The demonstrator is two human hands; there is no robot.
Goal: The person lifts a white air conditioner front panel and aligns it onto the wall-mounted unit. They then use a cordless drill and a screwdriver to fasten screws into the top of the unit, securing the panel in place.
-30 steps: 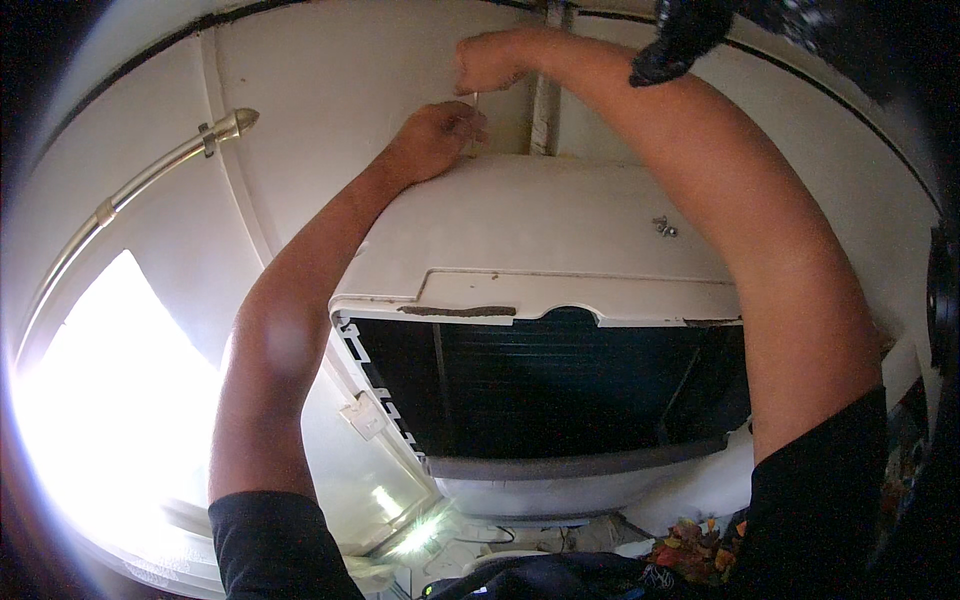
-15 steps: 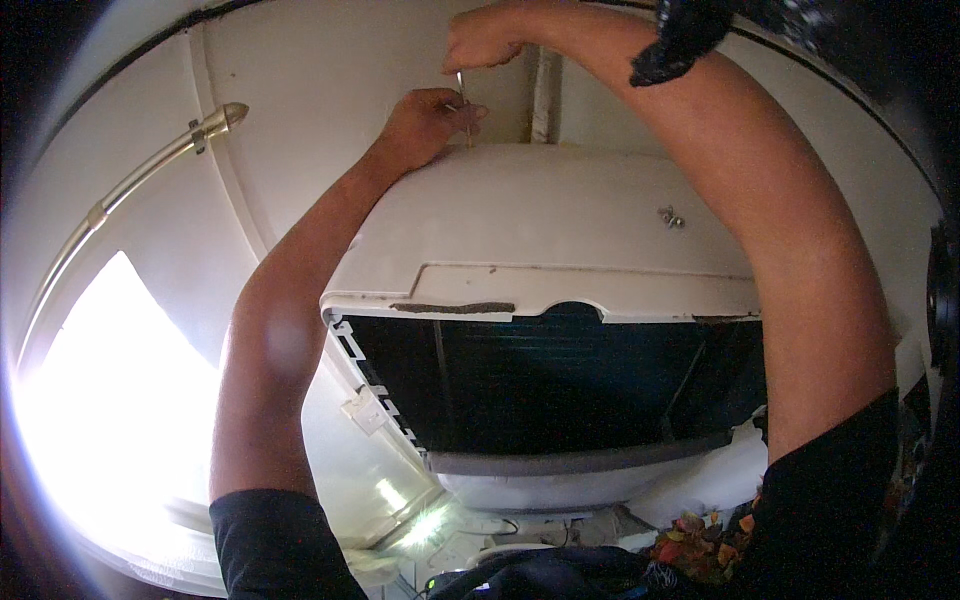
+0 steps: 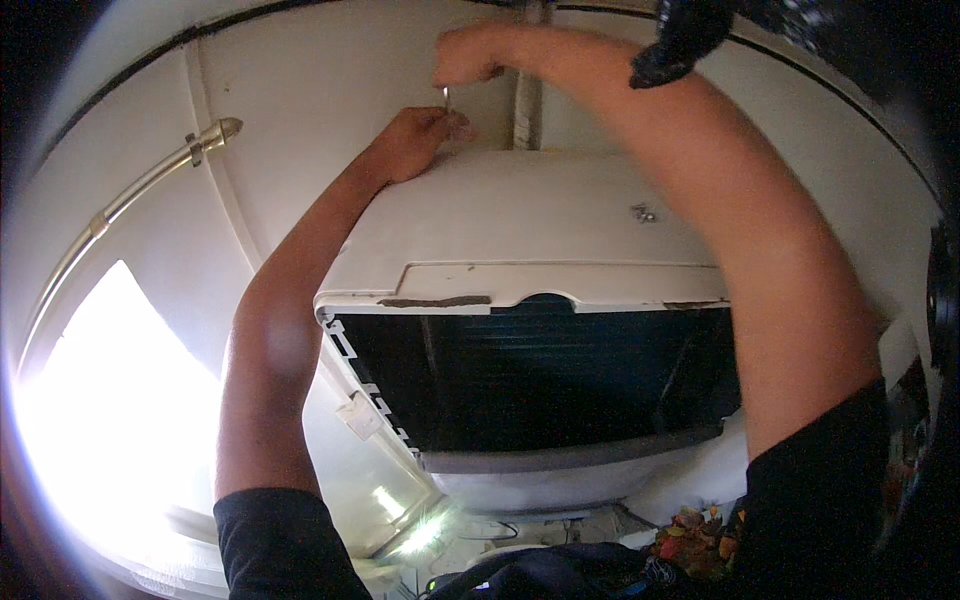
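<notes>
An air conditioner's white casing (image 3: 520, 205) fills the middle, its front uncovered over a dark finned coil (image 3: 540, 375). At its back left top edge, my right hand (image 3: 470, 55) is closed in a fist around what looks like a screwdriver (image 3: 447, 98). Only the thin metal shaft shows; the handle is hidden in the fist. Just below, my left hand (image 3: 412, 142) rests at the casing's edge, its fingers pinched together around the lower shaft. The tip is hidden there. Several small metal screws (image 3: 643, 213) lie in a little pile on the casing's right part.
A metal curtain rod (image 3: 150, 180) runs along the left wall above a very bright window (image 3: 130, 400). Below the unit's left side is a small white wall box (image 3: 358, 415). Orange and red artificial flowers (image 3: 695, 540) stand at lower right. Something black (image 3: 685, 45) hangs at upper right.
The view has shifted slightly, so the casing and screws sit farther left. Both hands appear a little lower and farther left, still at the same back edge with the shaft between them.
</notes>
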